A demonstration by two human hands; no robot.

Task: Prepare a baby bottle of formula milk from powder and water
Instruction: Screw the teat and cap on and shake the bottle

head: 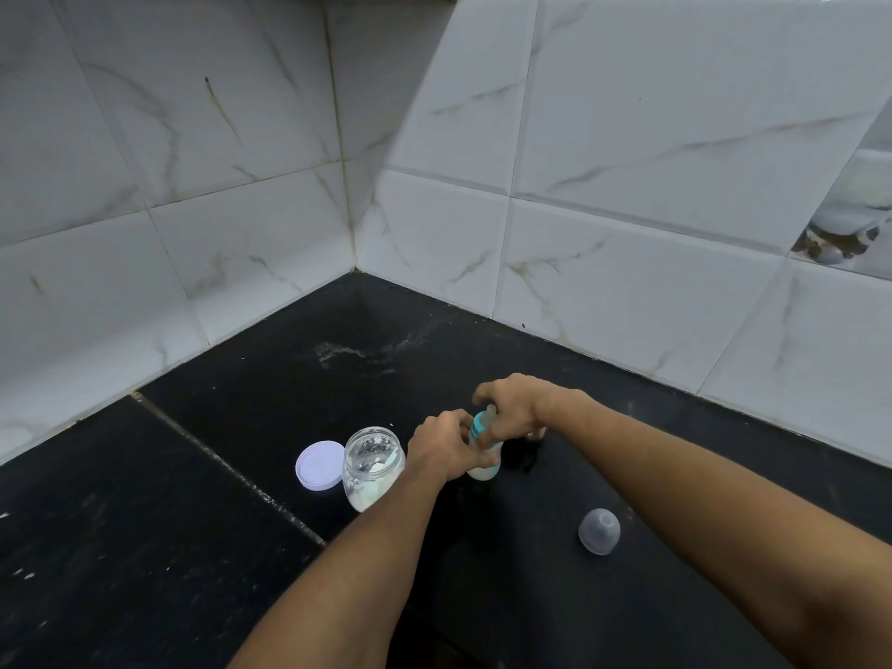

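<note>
Both hands' grip closes on the baby bottle (484,453): left hand (446,446) low, right hand (514,403) atop.

- Worktop (202,499): dark polished stone, speckled, with a pale powdery smear toward 12 o'clock.
- Wall tiles (627,152): glossy, white, marble-veined.
- Jar (372,468): clear, shiny.
- Lid (319,464): smooth matt plastic.
- Cap (599,531): translucent, frosted plastic.

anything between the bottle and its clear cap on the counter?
Nothing visible. Both hands, left hand and right hand, grip the baby bottle; the clear cap sits on bare black counter nearer the camera, on the right. Open powder jar stands on the other side.
</note>
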